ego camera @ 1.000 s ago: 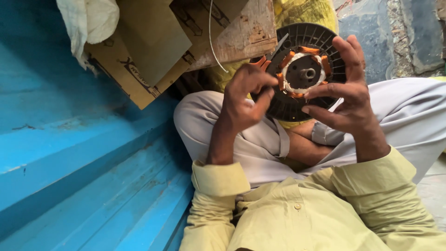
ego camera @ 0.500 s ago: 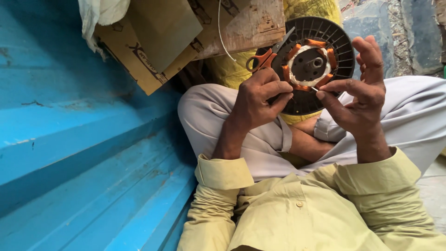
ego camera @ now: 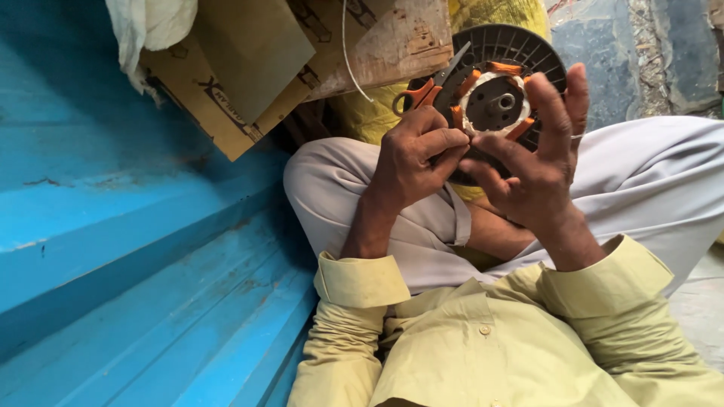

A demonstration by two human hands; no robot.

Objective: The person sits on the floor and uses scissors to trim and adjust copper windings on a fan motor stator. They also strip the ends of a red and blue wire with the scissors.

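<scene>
A round black slotted motor core [ego camera: 501,83] with orange insulation strips and a pale ring around a dark hub is held up above my lap. My left hand [ego camera: 413,154] is closed at its left edge, gripping the core together with orange-handled scissors [ego camera: 434,87] whose dark blades point up and right. My right hand [ego camera: 539,162] holds the core from the lower right, fingers stretched up across its face. A thin white thread seems pinched between the two hands, too fine to be sure. Much of the core is hidden behind both hands.
Blue painted steps [ego camera: 136,249] fill the left side. Brown cardboard pieces [ego camera: 226,83] and a wooden board [ego camera: 385,38] lean above my knees, with a white cloth [ego camera: 147,26] at top left. A yellow sack [ego camera: 490,15] lies behind the core. Grey stone ground [ego camera: 641,53] lies at right.
Both hands have shifted slightly with the core; my left fingers have curled tighter, and my right fingers have spread across the face.
</scene>
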